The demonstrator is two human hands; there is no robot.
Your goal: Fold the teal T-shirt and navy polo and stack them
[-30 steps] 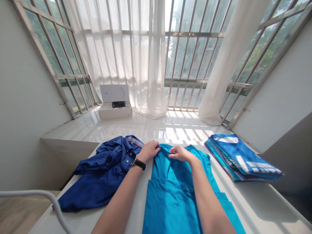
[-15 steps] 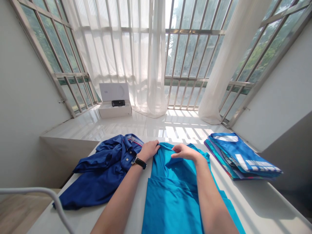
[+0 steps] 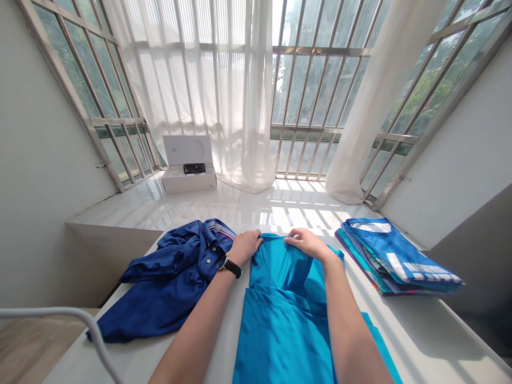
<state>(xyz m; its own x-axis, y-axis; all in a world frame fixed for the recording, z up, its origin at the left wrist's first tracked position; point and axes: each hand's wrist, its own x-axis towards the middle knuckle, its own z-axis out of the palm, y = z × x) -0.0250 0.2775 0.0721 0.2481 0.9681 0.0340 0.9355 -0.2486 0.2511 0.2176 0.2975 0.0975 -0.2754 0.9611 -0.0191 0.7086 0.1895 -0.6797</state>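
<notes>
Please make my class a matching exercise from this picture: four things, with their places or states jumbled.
Things
1. Box
2. Polo
3. Teal garment
4. Stack

Places or states
A. Touched by the left hand and the right hand
B. Folded clothes, right side of the table
C. Lid up, near a white curtain
D. Rumpled, dark blue

Pairs: 1-C, 2-D, 3-A, 4-B

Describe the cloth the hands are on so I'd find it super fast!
Find the barred window, then the white table in front. The cloth lies between the crumpled navy polo and the folded stack. Only this bright turquoise one has the left hand and right hand at its top edge.
</notes>
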